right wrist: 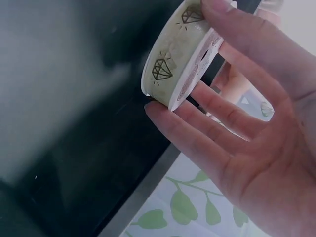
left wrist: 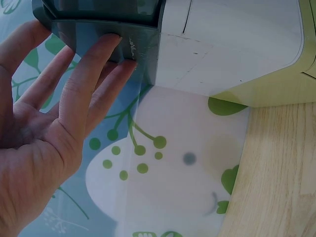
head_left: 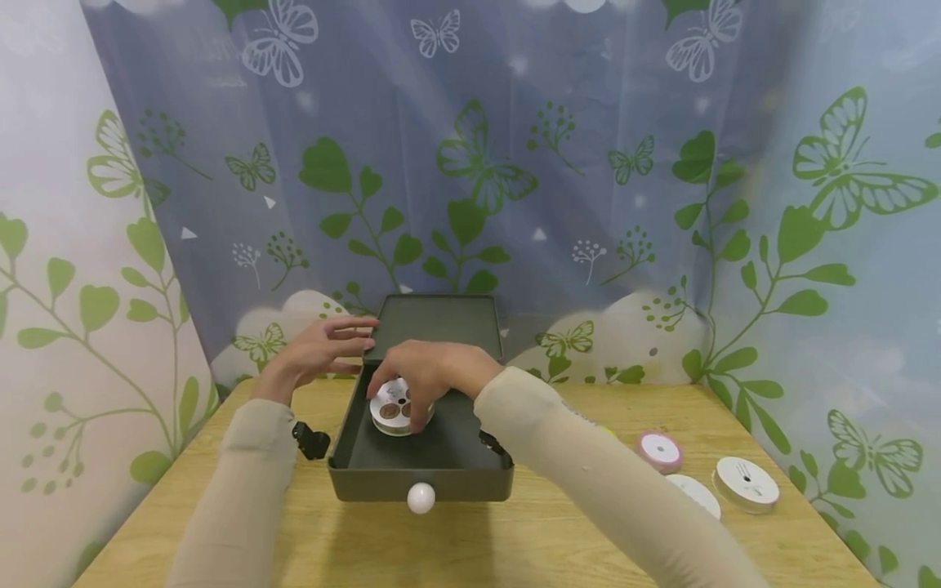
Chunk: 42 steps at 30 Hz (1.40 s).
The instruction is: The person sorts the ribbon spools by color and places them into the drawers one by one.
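We see the right grip (head_left: 434, 369) pinching a ribbon spool (head_left: 388, 410) inside the dark box (head_left: 382, 483), the left grip (head_left: 318, 351) spread against its lid (head_left: 439, 320), a sleeve (head_left: 595, 465) partly hiding a white spool (head_left: 697, 495).

A: What do we see worn here?

B: We see the left sleeve (head_left: 228, 506) and the right sleeve (head_left: 588, 461), both long, plain and beige. On the right one we spot a tiny pale fleck (head_left: 586, 468).

A: How do we find the ends?

B: We see the left cuff (head_left: 257, 426) creased across in a soft fold, and the right cuff (head_left: 503, 400) in the same beige.

A: Any gear we notice?

B: We see a black, blocky left wrist camera (head_left: 312, 441); the right wrist camera (head_left: 491, 442) is black too, mostly hidden from us.
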Tool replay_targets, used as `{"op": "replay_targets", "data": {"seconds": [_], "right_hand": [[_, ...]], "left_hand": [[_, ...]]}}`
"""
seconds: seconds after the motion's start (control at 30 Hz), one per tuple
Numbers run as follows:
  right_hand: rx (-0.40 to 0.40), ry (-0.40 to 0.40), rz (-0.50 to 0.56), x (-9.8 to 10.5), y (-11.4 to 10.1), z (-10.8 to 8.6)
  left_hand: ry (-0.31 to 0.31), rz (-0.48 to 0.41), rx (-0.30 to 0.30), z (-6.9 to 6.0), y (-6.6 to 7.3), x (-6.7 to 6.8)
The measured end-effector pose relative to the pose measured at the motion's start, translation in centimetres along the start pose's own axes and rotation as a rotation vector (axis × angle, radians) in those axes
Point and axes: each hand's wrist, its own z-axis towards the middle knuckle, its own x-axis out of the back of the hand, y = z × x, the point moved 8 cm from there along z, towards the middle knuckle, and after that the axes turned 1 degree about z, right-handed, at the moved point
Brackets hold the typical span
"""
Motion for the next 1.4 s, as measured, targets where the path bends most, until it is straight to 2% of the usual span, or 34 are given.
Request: {"op": "replay_targets", "data": {"seconds": [0.17, 0.87, 1.4], "right_hand": [[-0.035, -0.003, -0.009, -0.4, 0.0, 0.4], [-0.09, 0.004, -0.069, -1.5, 0.1, 1.8], [-0.069, 0.016, -0.109, -1.6, -0.4, 2.1]], "left_hand": [[0.001, 0.0, -0.004, -0.1, 0.2, 0.0], [-0.005, 0.009, -0.001, -0.2, 0.1, -0.1], [-0.003, 0.007, 0.002, -0.2, 0.1, -0.1]]}}
